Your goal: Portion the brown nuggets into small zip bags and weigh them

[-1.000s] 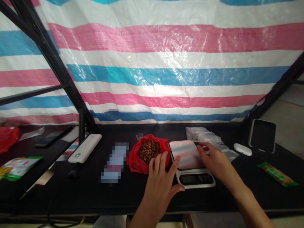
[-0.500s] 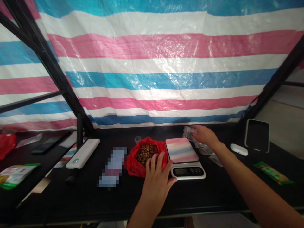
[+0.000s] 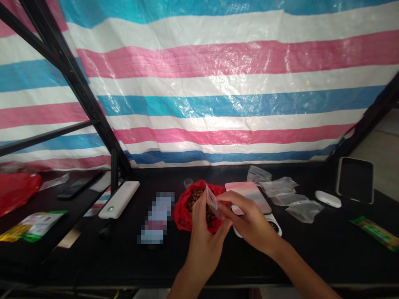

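A small clear plastic bag [image 3: 211, 199] is between my two hands, above the red plastic bag [image 3: 183, 216]. My right hand [image 3: 254, 224] pinches its near edge with thumb and fingers. My left hand [image 3: 204, 238] holds its other side, fingers raised along it and thumb pointing towards the right hand. Small brown pieces [image 3: 195, 197], perhaps nuts or beans, fill the open red bag; my hands hide part of them. Just right of it lies a kitchen scale [image 3: 246, 191] with a pink and white striped plate, its display mostly covered by my right hand.
Several clear plastic bags [image 3: 282, 189] lie right of the scale. A small clear cup [image 3: 188, 183] stands behind the red bag. Further left are a pixelated flat object [image 3: 158, 216] and a white power bank [image 3: 120, 199]. At right lie a white case [image 3: 328, 199], a tablet-like device [image 3: 355, 180] and a green-wrapped snack [image 3: 375, 232].
My right hand has come back from the pile of clear bags with one of them. Both hands now meet on it over the red bag. The view has shifted slightly left.
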A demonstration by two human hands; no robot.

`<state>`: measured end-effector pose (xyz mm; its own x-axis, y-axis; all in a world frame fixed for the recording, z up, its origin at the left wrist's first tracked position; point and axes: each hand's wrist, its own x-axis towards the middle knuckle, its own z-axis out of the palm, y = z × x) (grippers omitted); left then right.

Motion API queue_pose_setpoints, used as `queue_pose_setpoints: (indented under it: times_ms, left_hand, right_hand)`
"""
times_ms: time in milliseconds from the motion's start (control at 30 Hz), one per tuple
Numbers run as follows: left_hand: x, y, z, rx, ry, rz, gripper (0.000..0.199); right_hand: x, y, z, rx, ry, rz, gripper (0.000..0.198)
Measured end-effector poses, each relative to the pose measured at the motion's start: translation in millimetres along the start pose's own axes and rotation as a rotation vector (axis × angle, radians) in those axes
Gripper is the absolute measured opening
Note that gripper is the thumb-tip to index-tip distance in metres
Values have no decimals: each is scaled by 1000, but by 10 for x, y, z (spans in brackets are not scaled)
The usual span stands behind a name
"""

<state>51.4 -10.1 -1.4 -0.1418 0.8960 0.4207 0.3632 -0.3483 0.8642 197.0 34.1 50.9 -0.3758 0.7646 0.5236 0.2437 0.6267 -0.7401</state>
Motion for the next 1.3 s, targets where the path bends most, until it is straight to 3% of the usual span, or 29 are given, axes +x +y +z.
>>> queue_pose_setpoints:
  times_ms: [100, 267, 333, 433, 567, 667, 767, 833, 933, 1067, 1167, 1300]
  left_hand:
    - [16, -22, -59, -168, 19, -130, 68]
    - [49, -42, -227, -363, 0, -232, 57]
    - [54, -41, -300, -408, 32, -246, 52]
    - [24, -31, -410, -334, 10, -242, 49]
    - [-72, -29, -541, -133, -68, -176, 46]
    - [-119, -46, -614, -54, -129, -103, 51]
    - [-114, -61, -657, 16, -157, -53, 59]
    - [-93, -51, -670, 74, -161, -20, 58]
    - [-62, 13, -660, 160, -227, 59, 50]
    - [-64, 132, -576, 258, -447, 127, 43]
    - [-90, 180, -470, 278, -538, 132, 42]
    - [-95, 196, -333, 323, -538, 145, 45]
  right_hand:
    - [-15, -97, 77, 78, -82, 61, 17]
    - [37, -196, -8, 139, -311, 110, 21]
    - [157, -159, -27, 112, -308, 101, 21]
    - [500, 27, 63, -31, -186, 103, 25]
    - [1061, 357, 428, -469, -309, 155, 31]
    - [1355, 522, 740, -537, -365, 209, 44]
    - [1518, 559, 893, -541, -379, 257, 27]
    - [1537, 507, 831, -527, -324, 256, 24]
    - [1302, 348, 463, -493, -208, 212, 31]
    - [393, 126, -298, -341, -112, 232, 44]
    - [-378, 51, -731, -563, -163, 445, 44]
    - [-884, 48, -860, -866, -267, 469, 44]
